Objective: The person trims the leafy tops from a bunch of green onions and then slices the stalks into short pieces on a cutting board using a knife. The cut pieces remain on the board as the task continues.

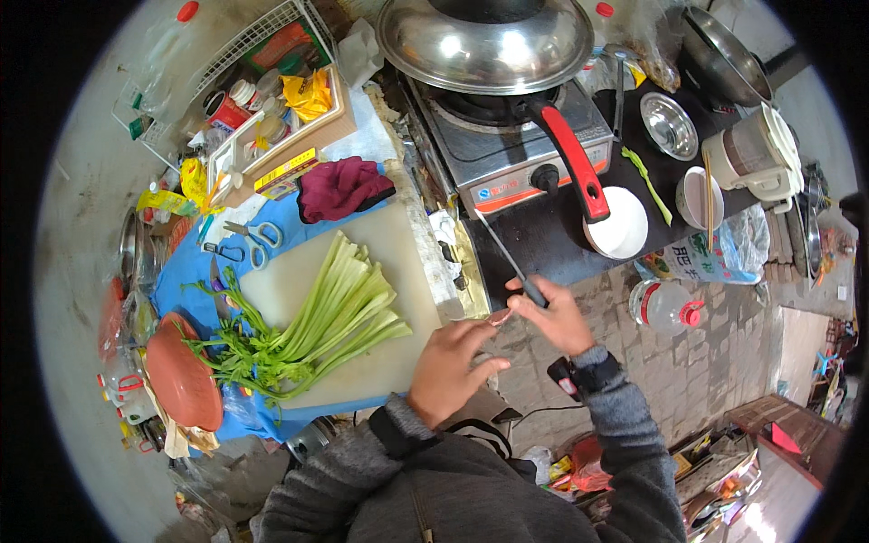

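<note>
My right hand (555, 315) grips a knife (510, 261) by its dark grey handle, with the narrow blade pointing up toward the gas stove. Between my two hands is a small reddish piece (500, 316), too small to identify; it touches my right thumb. My left hand (456, 366) is beside it, fingertips close to the piece and thumb apart; whether those fingers hold it is unclear. Left of my hands, a bunch of celery (339, 309) lies on a pale cutting board (424, 271), its leaves hanging toward a reddish-brown bowl (183, 373).
A lidded wok (485, 47) sits on the gas stove (516, 159), its red handle (570, 149) jutting toward me above a white bowl (616, 227). Scissors (254, 241) and a maroon cloth (345, 189) lie behind the board. A plastic bottle (662, 305) stands on the floor at right.
</note>
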The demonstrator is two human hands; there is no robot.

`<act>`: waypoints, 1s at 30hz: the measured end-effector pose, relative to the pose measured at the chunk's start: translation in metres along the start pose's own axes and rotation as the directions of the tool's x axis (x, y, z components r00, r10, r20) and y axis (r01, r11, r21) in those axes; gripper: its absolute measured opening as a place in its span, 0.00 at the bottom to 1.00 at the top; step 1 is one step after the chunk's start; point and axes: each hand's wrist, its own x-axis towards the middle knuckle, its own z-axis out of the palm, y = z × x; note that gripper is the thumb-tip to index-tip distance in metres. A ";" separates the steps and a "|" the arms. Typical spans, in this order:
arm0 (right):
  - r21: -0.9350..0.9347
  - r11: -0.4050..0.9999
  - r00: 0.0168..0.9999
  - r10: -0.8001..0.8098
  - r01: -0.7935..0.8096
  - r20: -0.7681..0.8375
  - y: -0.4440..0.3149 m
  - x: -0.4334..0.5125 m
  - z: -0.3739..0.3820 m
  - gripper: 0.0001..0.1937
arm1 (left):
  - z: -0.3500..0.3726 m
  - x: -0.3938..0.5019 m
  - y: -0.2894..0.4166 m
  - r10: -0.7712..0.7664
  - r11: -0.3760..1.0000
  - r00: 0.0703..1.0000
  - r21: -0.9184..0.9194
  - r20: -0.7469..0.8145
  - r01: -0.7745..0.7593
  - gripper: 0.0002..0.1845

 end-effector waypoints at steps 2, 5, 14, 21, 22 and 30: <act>-0.050 0.999 0.995 0.013 -0.008 0.099 -0.032 -0.012 0.014 0.22 | -0.019 0.000 0.003 -0.159 0.958 0.985 -0.252 -0.071 0.137 0.24; -0.120 0.982 0.959 -0.108 0.144 0.263 -0.048 -0.033 0.045 0.23 | -0.023 -0.004 0.000 -0.303 0.867 0.944 -0.449 -0.131 0.216 0.16; -0.458 0.882 0.994 -0.100 0.114 0.054 0.047 0.071 0.023 0.14 | -0.061 -0.021 -0.007 -0.613 0.580 0.788 -0.709 -0.055 0.401 0.21; -0.708 0.680 0.978 -0.070 0.191 0.197 0.066 0.109 0.058 0.32 | -0.061 -0.039 -0.013 -0.657 0.557 0.748 -0.727 -0.090 0.402 0.21; -0.708 0.660 0.965 -0.115 0.251 0.234 0.069 0.113 0.058 0.34 | -0.061 -0.041 -0.013 -0.661 0.552 0.745 -0.732 -0.092 0.400 0.21; -0.750 0.578 0.947 -0.190 0.321 0.259 0.080 0.119 0.062 0.22 | -0.060 -0.045 -0.013 -0.664 0.553 0.738 -0.741 -0.116 0.381 0.20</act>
